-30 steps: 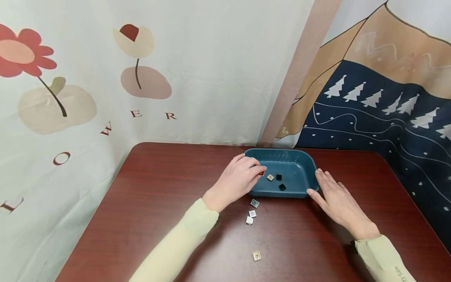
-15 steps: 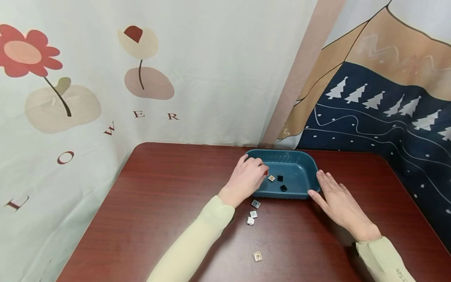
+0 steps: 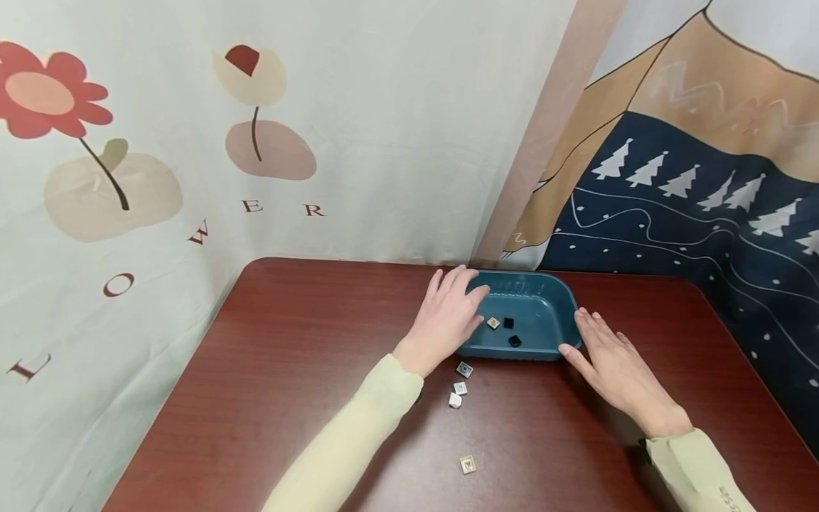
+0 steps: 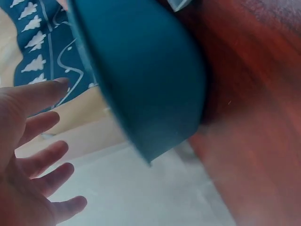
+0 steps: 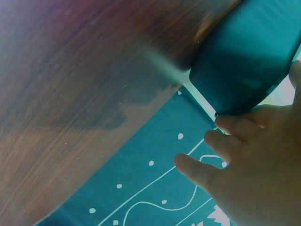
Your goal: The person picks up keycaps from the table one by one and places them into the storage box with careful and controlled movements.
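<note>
My left hand (image 3: 444,316) hovers over the left end of the blue tray (image 3: 537,302), fingers spread and holding nothing; the left wrist view shows the fingers (image 4: 47,157) apart beside the tray wall (image 4: 150,84). In the tray lie a cream keycap-like piece (image 3: 493,323) and two black ones (image 3: 508,323). No red piece shows; the left hand covers that part of the tray. My right hand (image 3: 614,370) has its fingers straight, touching the tray's right side. In the right wrist view its fingertips (image 5: 225,121) meet the tray rim.
In front of the tray, a grey square piece (image 3: 464,370) and two white ones (image 3: 460,388) lie on the brown table (image 3: 307,355). Nearer the front edge lies a cream piece (image 3: 468,465). A printed curtain (image 3: 397,142) hangs behind the table.
My left hand has let go of a small red piece over the tray, and its fingers have spread. The hand first moved slightly right. The right hand stays at the tray's side.
</note>
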`<state>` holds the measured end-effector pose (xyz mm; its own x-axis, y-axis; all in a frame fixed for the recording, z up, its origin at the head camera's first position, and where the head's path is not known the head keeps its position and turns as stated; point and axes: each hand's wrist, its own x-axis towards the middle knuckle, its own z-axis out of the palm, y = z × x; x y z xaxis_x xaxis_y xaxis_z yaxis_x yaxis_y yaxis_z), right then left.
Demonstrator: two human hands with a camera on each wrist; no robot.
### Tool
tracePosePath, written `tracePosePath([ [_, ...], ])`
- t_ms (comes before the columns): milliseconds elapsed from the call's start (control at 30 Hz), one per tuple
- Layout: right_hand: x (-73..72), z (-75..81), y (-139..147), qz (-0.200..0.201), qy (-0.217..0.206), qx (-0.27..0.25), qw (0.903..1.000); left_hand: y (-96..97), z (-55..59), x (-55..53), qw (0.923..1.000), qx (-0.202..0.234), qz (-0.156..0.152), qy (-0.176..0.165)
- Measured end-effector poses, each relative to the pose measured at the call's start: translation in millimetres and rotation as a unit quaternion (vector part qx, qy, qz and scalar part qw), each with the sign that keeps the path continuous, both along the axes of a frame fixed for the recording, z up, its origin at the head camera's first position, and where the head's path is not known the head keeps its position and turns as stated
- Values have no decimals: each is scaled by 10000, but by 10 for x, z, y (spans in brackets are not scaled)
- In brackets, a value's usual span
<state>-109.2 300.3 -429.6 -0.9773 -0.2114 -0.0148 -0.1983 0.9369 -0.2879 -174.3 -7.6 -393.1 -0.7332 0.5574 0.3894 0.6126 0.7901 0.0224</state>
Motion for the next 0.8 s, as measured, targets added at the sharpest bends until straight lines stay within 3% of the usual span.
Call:
tracePosePath([
  [433,-4,1,-7,-18,-66,-22,10000,-511,343,142,9962,837,-116,204],
  [600,-1,0,-4,-18,-85,-55,9999,-748,375,225,9938,1074,-132,256],
  [800,2,6,1,18,-80,-92,9999,-979,354,330,9947,968,-150,301],
])
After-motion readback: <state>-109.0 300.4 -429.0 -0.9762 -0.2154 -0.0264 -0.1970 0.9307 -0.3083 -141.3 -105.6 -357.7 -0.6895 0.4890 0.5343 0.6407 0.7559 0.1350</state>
